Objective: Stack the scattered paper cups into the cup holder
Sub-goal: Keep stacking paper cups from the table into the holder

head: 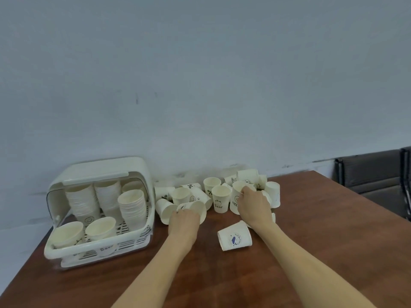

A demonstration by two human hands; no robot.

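Observation:
A cream plastic cup holder [66, 252] with its lid flipped up stands at the left of the table, with several stacks of white paper cups [131, 205] inside. Many loose paper cups [220, 198] lie scattered against the wall in the middle. My left hand [183, 221] grips a tipped-over cup [198, 208] near the holder. My right hand [253, 204] holds the rim of an upright cup marked "HELLO" [235, 200]. One cup with a blue print [234, 238] lies on its side between my forearms.
The brown wooden table [311, 230] runs to a pale wall behind. Dark chairs [375, 174] stand past the table's right edge. Bare tabletop lies to the front and to the right.

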